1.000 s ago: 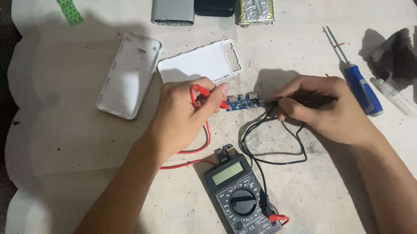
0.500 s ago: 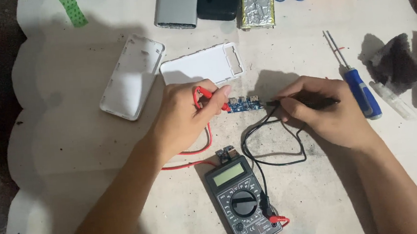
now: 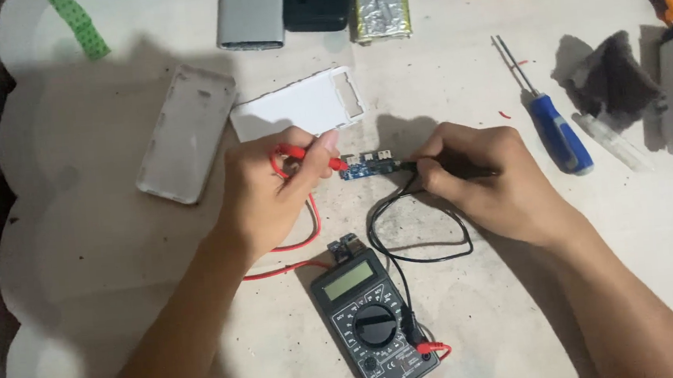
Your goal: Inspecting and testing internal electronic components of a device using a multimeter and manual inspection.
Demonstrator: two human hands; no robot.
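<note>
Basically a worn whitish worktop, scuffed and dirty, dark floor showing at its left edge; dim light, hard shadows. Small blue circuit board lies flat mid-table, long axis left-right. Left hand pinches the red probe, tip pointing right onto the board's left end. Right hand grips the black probe, tip pointing left at the board's right end. Red and black leads run down to a black digital multimeter near the front edge, its long axis tilted slightly. White power bank shell and white frame sit behind the left hand. Blue-handled screwdriver lies right of the right hand, apart from it.
</note>
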